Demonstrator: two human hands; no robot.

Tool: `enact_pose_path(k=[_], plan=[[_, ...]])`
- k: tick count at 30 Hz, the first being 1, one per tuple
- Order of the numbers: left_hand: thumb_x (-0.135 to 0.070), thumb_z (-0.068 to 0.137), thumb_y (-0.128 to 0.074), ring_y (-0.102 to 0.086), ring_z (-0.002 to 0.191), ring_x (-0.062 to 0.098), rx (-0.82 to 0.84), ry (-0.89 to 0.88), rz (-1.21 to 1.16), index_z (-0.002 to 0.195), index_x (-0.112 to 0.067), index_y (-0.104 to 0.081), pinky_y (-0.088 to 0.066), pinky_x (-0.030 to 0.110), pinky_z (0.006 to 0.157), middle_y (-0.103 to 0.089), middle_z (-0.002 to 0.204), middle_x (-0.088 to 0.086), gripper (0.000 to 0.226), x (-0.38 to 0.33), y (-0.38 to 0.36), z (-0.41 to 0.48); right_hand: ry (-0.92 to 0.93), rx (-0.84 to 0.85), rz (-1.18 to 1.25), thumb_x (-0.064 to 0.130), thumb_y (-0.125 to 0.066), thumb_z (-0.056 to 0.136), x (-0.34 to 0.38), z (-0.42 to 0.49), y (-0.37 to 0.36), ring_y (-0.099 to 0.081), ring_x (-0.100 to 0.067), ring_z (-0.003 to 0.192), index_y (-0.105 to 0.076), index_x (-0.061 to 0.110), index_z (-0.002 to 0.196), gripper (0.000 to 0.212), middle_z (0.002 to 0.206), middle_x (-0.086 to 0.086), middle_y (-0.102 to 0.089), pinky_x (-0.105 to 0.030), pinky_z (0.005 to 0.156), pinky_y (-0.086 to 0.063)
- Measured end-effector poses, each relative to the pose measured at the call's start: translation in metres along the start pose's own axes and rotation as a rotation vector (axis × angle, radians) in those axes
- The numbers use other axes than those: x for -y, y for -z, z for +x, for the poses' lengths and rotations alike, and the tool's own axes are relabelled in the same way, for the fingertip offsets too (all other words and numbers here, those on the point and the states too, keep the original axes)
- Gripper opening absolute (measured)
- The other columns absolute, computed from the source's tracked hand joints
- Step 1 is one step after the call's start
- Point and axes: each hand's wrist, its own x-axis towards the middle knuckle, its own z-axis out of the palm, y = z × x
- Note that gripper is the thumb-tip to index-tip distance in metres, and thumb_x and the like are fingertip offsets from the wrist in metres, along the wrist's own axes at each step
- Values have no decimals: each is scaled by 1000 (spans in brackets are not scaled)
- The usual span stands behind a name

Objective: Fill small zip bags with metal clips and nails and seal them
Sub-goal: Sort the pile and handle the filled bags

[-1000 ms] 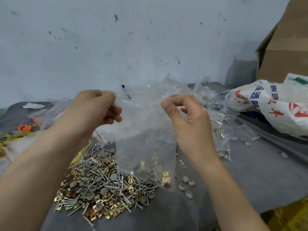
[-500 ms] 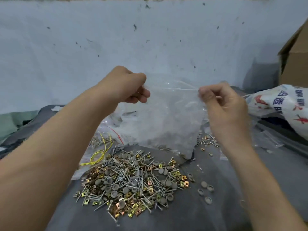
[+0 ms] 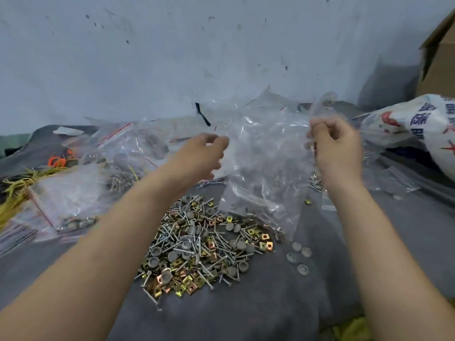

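L hand & R hand each pinch clear zip bag above nail/clip pile.

Clear zip bag above nail-and-clip pile

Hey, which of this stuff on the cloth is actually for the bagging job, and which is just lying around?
In the job: clear zip bag, held by left hand and right hand; pile of nails and clips; filled zip bags.
Lying about: yellow wires; printed sack; cardboard box.
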Motion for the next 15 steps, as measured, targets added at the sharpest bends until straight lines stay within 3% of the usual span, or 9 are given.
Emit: enact_pose_path(k=[2, 4, 7, 10, 15], plan=[[-36, 100, -50, -63, 93, 8, -4, -74, 137, 126, -22, -57, -54, 17, 75, -65, 110, -5, 30, 31, -15, -5, -43, -31, -24, 27, -59, 97, -15, 6, 6, -64, -7, 58, -64, 28, 80, 18, 74, 6, -65, -25, 61, -43], [-30, 100, -49, -62, 87, 3, 25, -107, 243, 121, -25, -60, -50, 13, 67, -65, 104, -9, 23, 58, -29, -11, -65, -52, -54, 29, -59, 96, -27, 10, 10, -66, -12, 62, -63, 28, 79, 18, 74, 7, -66, -28, 65, -45], [-26, 101, -47, -63, 92, 5, 78, -165, 440, 125, -28, -60, -52, 27, 85, -66, 115, -9, 27, 85, -44, -12, -80, -80, -75, 33, -60, 97, -40, 11, 14, -66, -14, 65, -63, 28, 79, 19, 73, 9, -66, -26, 62, -45], [-26, 102, -44, -52, 112, 15, 184, -290, 630, 125, -35, -60, -44, 39, 100, -59, 122, -7, 30, 97, -51, -9, -99, -80, -87, 34, -59, 98, -49, 11, 15, -66, -9, 63, -63, 28, 81, 19, 76, 9, -66, -25, 62, -46], [-28, 102, -42, -42, 125, 13, 255, -370, 770, 124, -45, -58, -34, 40, 109, -49, 135, -13, 33, 105, -53, -10, -118, -90, -87, 34, -58, 99, -55, 12, 11, -63, 0, 56, -62, 30, 84, 16, 80, 8, -68, -25, 64, -49]])
